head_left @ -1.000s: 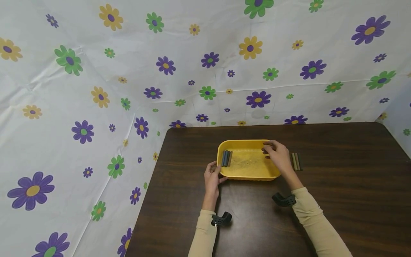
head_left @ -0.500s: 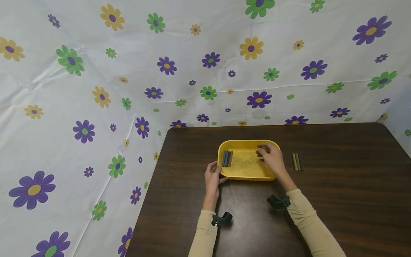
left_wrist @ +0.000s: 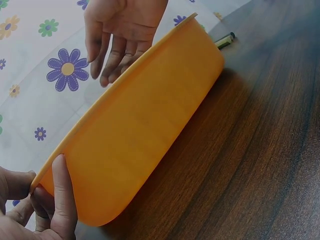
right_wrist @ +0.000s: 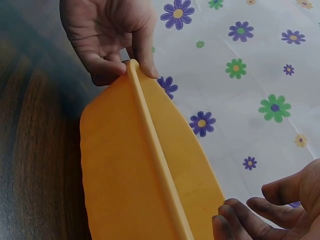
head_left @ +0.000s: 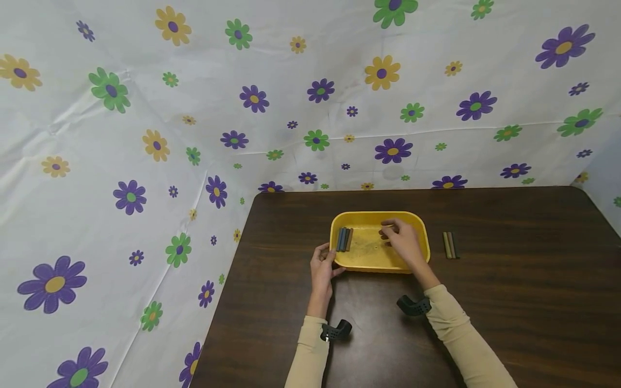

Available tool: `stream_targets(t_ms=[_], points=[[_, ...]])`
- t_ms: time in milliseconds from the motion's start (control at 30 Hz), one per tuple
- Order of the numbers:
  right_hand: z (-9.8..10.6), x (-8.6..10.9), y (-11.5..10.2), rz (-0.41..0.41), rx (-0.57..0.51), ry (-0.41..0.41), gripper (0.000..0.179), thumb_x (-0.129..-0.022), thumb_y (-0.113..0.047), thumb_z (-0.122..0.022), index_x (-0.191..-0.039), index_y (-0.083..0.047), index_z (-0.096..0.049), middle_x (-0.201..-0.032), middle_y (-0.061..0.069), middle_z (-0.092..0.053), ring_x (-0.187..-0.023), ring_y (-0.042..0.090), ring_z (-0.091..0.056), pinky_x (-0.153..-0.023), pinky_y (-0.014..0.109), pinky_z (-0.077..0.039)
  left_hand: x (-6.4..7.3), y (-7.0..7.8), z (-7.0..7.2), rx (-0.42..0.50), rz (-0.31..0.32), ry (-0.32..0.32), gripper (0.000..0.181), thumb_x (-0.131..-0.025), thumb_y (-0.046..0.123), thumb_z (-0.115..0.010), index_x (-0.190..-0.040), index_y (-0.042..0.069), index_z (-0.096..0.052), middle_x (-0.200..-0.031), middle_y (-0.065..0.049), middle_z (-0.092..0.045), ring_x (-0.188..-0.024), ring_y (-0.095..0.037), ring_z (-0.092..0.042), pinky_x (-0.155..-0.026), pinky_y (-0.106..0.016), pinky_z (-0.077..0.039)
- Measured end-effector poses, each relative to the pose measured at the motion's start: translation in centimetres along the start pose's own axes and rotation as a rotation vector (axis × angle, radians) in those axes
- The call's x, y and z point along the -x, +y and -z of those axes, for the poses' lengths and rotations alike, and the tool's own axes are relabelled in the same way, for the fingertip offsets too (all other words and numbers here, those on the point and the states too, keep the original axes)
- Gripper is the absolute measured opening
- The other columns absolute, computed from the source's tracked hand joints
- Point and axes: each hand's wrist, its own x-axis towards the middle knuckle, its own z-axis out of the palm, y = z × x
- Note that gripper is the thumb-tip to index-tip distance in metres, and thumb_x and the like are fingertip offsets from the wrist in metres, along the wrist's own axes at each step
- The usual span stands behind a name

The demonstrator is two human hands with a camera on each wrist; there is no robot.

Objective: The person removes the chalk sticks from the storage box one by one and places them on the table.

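In the head view a yellow plastic tray (head_left: 373, 258) stands on the table. My left hand (head_left: 322, 272) grips its left end, thumb at the rim and fingers against the outer wall, as the left wrist view also shows for the tray wall (left_wrist: 140, 115). Several short blue-grey and brown sticks (head_left: 344, 240), chalk- or pastel-like, lie side by side inside the tray's left end. My right hand (head_left: 404, 242) hovers over the tray's right half, fingers loosely bent. In the right wrist view its smudged fingers (right_wrist: 240, 220) show nothing between them.
Right of the tray, a few more sticks (head_left: 449, 245), olive and dark, lie together on the dark wood table (head_left: 524, 302). A white flower-patterned sheet (head_left: 291, 81) hangs behind the table and along its left side. Each wrist wears a black mount (head_left: 414, 306).
My right hand has moved left from the tray's right rim to over its inside, uncovering the sticks on the table. My left hand keeps its grip; the sticks in the tray lie as before.
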Motion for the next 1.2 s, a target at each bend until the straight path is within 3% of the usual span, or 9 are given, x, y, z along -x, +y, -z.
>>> stream_targets(t_ms=[233,600,1200], points=[[-1.3,-0.1,0.1,-0.053,-0.024,-0.028,0.033,-0.099,-0.016,-0.053,-0.123,0.006,-0.057,-0.104,0.026,-0.065,-0.096,0.041,-0.063,-0.079,0.051,-0.054,1.2,1.4,-0.4,-0.002,-0.019,0.010,0.036,-0.098,0.009,-0.054,-0.130,-0.006,-0.048,-0.116,-0.035,-0.047,-0.103,-0.053,-0.053,-0.067,-0.042,-0.058],[-3.0,-0.1,0.4,-0.081,-0.020,-0.058,0.038,-0.096,-0.017,-0.056,-0.126,0.006,-0.054,-0.109,0.027,-0.061,-0.095,0.040,-0.063,-0.079,0.051,-0.054,-0.6,-1.3,0.3,0.039,-0.009,0.006,0.039,-0.098,0.012,-0.056,-0.133,-0.003,-0.047,-0.121,-0.033,-0.046,-0.104,-0.053,-0.053,-0.059,-0.031,-0.058],[-4.9,-0.6,0.5,-0.088,-0.011,-0.072,0.041,-0.089,-0.007,-0.064,-0.124,0.011,-0.054,-0.113,0.028,-0.059,-0.093,0.037,-0.064,-0.077,0.047,-0.056,-0.5,-1.3,0.0,0.014,-0.028,0.025,0.036,-0.097,0.016,-0.057,-0.130,0.002,-0.051,-0.117,-0.026,-0.051,-0.097,-0.041,-0.060,-0.057,-0.028,-0.057]])
